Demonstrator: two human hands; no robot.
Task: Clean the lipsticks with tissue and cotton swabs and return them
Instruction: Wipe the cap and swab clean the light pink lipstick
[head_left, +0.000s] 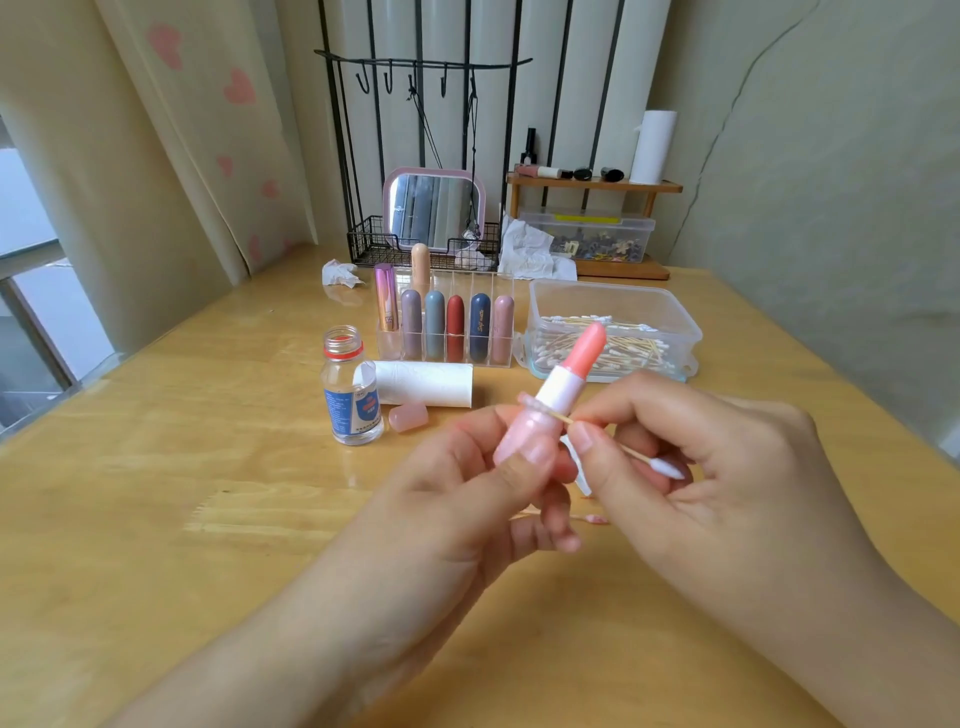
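The uncapped pink lipstick (553, 397) is held above the middle of the surface (182, 467), its long axis tilted, the coral bullet pointing up and to the right, away from the person, the base down in the left hand (467, 483). That hand's grip is curled round the lower barrel, thumb and fingers closed on it. The right hand (691, 457) pinches a cotton swab (644, 457) between thumb and forefinger; one end of the stick meets the lipstick's collar, the white tip points right and slightly down.

Just behind the hands lie the pink cap (409, 416), an open clear bottle (352, 387) and a tissue roll (423, 383) on its side. Further back stands the clear organiser (447, 325) holding upright lipsticks, with the swab box (613, 327) just beside it on the right. A used swab (589, 518) lies below the hands. Bare surface spreads to the left and toward the near edge; the right edge runs close to the wall.
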